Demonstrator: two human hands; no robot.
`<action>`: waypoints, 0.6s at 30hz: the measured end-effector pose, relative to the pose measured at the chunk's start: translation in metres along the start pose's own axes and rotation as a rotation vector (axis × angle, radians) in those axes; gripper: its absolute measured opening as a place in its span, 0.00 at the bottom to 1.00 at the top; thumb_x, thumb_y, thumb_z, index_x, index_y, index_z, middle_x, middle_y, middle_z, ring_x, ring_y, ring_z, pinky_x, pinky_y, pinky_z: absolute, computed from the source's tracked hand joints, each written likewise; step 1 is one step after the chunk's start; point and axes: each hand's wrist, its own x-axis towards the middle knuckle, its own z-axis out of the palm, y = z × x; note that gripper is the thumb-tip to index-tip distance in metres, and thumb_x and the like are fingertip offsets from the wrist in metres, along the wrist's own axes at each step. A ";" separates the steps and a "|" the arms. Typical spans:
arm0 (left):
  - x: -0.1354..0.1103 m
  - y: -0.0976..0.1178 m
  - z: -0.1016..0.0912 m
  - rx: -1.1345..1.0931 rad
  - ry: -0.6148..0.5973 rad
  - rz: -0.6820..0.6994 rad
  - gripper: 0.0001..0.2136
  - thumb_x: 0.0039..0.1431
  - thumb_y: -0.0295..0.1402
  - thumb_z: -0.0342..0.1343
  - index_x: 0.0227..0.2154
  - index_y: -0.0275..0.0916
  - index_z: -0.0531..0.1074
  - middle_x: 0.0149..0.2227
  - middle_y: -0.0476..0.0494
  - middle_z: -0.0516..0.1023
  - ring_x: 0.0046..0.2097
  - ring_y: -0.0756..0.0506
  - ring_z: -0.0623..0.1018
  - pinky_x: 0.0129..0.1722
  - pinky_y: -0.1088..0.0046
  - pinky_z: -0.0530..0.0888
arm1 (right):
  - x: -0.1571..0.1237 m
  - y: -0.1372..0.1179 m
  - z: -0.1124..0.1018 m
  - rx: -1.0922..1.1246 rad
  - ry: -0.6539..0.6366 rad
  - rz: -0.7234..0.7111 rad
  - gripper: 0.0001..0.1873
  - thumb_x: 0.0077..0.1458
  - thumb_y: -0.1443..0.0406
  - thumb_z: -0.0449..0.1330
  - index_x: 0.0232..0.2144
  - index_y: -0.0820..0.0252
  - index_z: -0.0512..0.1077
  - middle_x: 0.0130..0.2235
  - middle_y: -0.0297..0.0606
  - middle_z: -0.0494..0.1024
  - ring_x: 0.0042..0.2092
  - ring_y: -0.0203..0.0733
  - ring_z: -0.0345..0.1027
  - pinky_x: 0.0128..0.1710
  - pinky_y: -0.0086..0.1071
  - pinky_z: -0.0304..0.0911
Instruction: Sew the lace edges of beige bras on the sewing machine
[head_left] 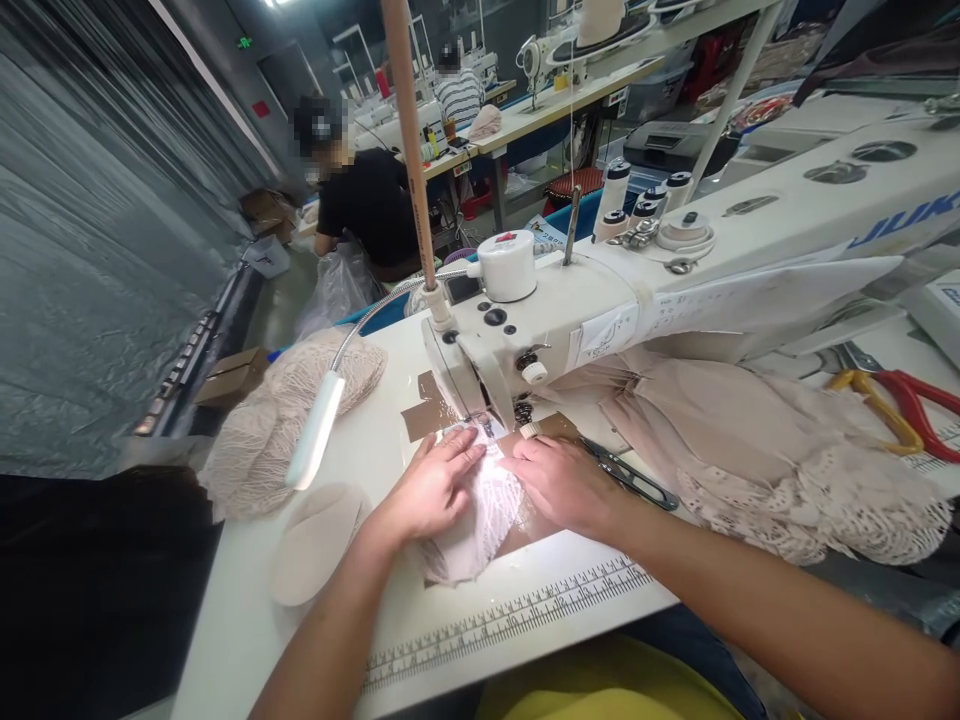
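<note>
A pale lace fabric piece [491, 505] lies under the needle area of a white sewing machine [480, 335], lit by a small lamp [319, 430]. My left hand [435, 485] rests flat on its left side, fingers stretched towards the presser foot. At the right edge of the lace, my right hand [562, 480] has its fingers bent and pressed together on the fabric. The fingertips partly cover the cloth, and the needle itself is hard to make out. Brown tape [525, 535] covers the bed beneath the lace.
Beside my right hand lie black thread snips [637, 480]. Beige lace garments [750, 430] are heaped on the right, near red-and-yellow scissor handles [900, 405]. Lace pieces [292, 410] and a beige cup [319, 545] sit left. A printed ruler [510, 625] edges the table. Two people work beyond.
</note>
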 end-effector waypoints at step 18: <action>-0.015 0.030 0.026 -0.208 0.354 -0.040 0.07 0.61 0.28 0.47 0.28 0.38 0.67 0.30 0.44 0.71 0.34 0.46 0.69 0.35 0.68 0.67 | -0.009 0.003 -0.017 0.199 0.014 0.039 0.17 0.53 0.74 0.49 0.38 0.59 0.75 0.35 0.38 0.75 0.35 0.39 0.66 0.34 0.29 0.58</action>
